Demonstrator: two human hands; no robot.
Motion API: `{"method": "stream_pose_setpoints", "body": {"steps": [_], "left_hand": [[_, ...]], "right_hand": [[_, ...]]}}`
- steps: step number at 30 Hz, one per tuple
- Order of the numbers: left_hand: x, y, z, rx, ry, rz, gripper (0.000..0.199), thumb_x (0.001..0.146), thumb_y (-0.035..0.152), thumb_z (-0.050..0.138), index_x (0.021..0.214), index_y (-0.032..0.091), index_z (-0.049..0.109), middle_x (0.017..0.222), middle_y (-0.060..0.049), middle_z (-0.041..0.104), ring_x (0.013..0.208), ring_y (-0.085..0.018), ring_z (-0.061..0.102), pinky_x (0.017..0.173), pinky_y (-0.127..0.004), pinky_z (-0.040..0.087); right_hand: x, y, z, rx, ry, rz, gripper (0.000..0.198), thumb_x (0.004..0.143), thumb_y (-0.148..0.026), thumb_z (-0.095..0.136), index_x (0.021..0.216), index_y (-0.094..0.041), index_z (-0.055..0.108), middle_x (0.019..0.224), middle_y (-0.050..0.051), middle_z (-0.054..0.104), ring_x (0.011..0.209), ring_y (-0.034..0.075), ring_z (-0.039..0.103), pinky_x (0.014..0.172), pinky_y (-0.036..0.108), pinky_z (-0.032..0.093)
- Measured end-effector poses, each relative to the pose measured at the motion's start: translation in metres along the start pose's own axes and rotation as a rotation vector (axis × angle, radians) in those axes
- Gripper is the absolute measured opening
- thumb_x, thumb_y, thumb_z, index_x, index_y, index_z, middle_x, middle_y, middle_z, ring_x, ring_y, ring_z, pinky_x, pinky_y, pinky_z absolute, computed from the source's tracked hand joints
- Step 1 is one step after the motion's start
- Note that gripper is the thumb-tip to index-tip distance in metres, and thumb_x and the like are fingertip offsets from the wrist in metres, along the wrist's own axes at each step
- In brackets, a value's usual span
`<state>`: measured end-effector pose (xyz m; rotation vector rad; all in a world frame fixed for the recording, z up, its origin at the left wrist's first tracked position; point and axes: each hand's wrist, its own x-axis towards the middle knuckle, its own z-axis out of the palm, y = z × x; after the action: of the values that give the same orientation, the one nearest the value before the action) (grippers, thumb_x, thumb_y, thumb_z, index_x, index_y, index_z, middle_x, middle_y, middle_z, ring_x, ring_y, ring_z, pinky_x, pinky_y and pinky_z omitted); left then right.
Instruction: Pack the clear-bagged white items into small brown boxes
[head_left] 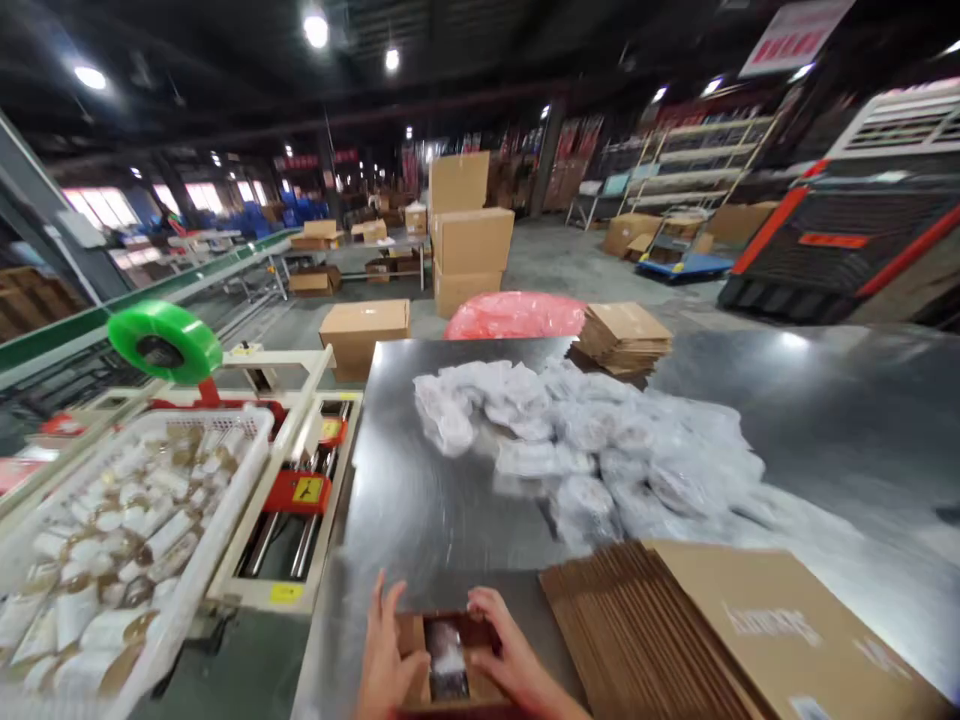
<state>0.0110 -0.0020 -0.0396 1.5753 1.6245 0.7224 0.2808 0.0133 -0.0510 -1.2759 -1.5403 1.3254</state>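
A small brown cardboard box (448, 660) sits at the near edge of the shiny metal table (420, 500), its top open on a clear plastic packet inside. My left hand (386, 660) presses the box's left side. My right hand (510, 655) holds its right side, fingers curled over the flap. A stack of flattened cardboard boxes (697, 640) lies just to the right of my hands. Beyond them a heap of white plastic-wrapped packets (585, 440) spreads over the middle of the table.
A white basket (225, 520) of small packets stands at the left, beside a tape-sealing machine (300, 490) with a green tape roll (165, 340). Cardboard boxes (469, 250), a red bag (514, 315) and a green conveyor (112, 310) lie beyond the table.
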Motion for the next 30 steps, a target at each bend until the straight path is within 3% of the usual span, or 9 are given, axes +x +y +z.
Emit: {"method": "stream_pose_setpoints", "body": {"steps": [3, 4, 7, 10, 13, 16, 20, 23, 30], "left_hand": [[-0.010, 0.024, -0.032, 0.205, -0.238, 0.063, 0.035, 0.088, 0.019, 0.057, 0.115, 0.018, 0.081, 0.163, -0.018, 0.066, 0.158, -0.036, 0.054, 0.137, -0.056, 0.040], [-0.012, 0.033, -0.041, 0.209, -0.323, 0.077, 0.039, 0.088, 0.018, 0.058, 0.120, 0.020, 0.081, 0.159, -0.015, 0.070, 0.160, -0.034, 0.053, 0.139, -0.054, 0.037], [-0.017, 0.058, -0.056, 0.374, -0.543, 0.027, 0.083, 0.080, 0.037, 0.078, 0.156, 0.012, 0.057, 0.178, -0.022, 0.046, 0.171, -0.044, 0.031, 0.141, -0.064, 0.025], [-0.018, 0.067, -0.049, 0.361, -0.441, -0.043, 0.070, 0.082, 0.042, 0.069, 0.142, 0.007, 0.062, 0.160, -0.030, 0.061, 0.155, -0.048, 0.050, 0.131, -0.068, 0.037], [-0.018, 0.053, -0.028, 0.031, -0.245, -0.194, 0.057, 0.073, 0.043, 0.068, 0.122, 0.014, 0.063, 0.134, -0.024, 0.069, 0.135, -0.044, 0.061, 0.123, -0.062, 0.045], [-0.023, 0.035, -0.009, -0.262, -0.117, -0.337, 0.098, 0.067, 0.056, 0.073, 0.148, 0.011, 0.042, 0.163, -0.029, 0.048, 0.156, -0.043, 0.044, 0.137, -0.057, 0.030], [-0.030, 0.033, 0.000, -0.626, -0.156, -0.565, 0.128, 0.070, 0.071, 0.075, 0.164, 0.013, 0.011, 0.163, -0.033, 0.050, 0.138, -0.043, 0.067, 0.115, -0.057, 0.058], [-0.027, 0.041, -0.001, -0.834, -0.160, -0.660, 0.129, 0.063, 0.064, 0.092, 0.164, 0.029, 0.019, 0.156, -0.023, 0.060, 0.117, -0.038, 0.076, 0.089, -0.051, 0.067], [-0.011, 0.037, 0.000, -0.890, -0.159, -0.658, 0.114, 0.056, 0.076, 0.096, 0.146, 0.033, 0.039, 0.136, -0.010, 0.065, 0.100, -0.026, 0.075, 0.078, -0.038, 0.062]], "right_hand": [[-0.006, -0.005, 0.002, -0.062, -0.049, 0.017, 0.032, 0.067, -0.044, 0.078, 0.094, -0.026, 0.071, 0.122, 0.014, 0.066, 0.118, 0.037, 0.065, 0.108, 0.054, 0.052], [-0.007, -0.007, 0.003, -0.062, -0.073, 0.035, 0.028, 0.070, -0.046, 0.079, 0.087, -0.026, 0.070, 0.127, 0.014, 0.066, 0.122, 0.037, 0.064, 0.108, 0.052, 0.052], [-0.006, -0.011, 0.004, 0.011, -0.114, 0.110, 0.041, 0.075, -0.064, 0.081, 0.080, -0.025, 0.069, 0.137, 0.015, 0.065, 0.139, 0.039, 0.057, 0.115, 0.053, 0.047], [-0.005, -0.016, 0.008, 0.160, -0.033, 0.242, 0.068, 0.080, -0.092, 0.061, 0.076, -0.024, 0.067, 0.136, 0.017, 0.070, 0.141, 0.042, 0.057, 0.119, 0.060, 0.043], [-0.008, -0.020, 0.020, 0.203, 0.039, 0.258, 0.067, 0.074, -0.092, 0.071, 0.076, -0.025, 0.065, 0.130, 0.016, 0.074, 0.145, 0.044, 0.054, 0.124, 0.059, 0.038], [-0.015, -0.023, 0.034, 0.315, 0.151, 0.272, 0.071, 0.061, -0.075, 0.092, 0.110, -0.029, 0.069, 0.140, 0.013, 0.070, 0.146, 0.039, 0.055, 0.125, 0.055, 0.040], [-0.021, -0.032, 0.042, 0.493, 0.189, 0.442, 0.100, 0.063, -0.064, 0.094, 0.149, -0.035, 0.052, 0.155, 0.012, 0.059, 0.135, 0.033, 0.062, 0.122, 0.053, 0.044], [-0.022, -0.039, 0.043, 0.552, 0.164, 0.510, 0.100, 0.063, -0.059, 0.094, 0.150, -0.034, 0.050, 0.142, 0.010, 0.065, 0.121, 0.031, 0.067, 0.113, 0.051, 0.050], [-0.020, -0.041, 0.054, 0.577, 0.322, 0.474, 0.083, 0.059, -0.048, 0.095, 0.130, -0.032, 0.054, 0.123, 0.005, 0.068, 0.110, 0.030, 0.067, 0.103, 0.046, 0.055]]}}
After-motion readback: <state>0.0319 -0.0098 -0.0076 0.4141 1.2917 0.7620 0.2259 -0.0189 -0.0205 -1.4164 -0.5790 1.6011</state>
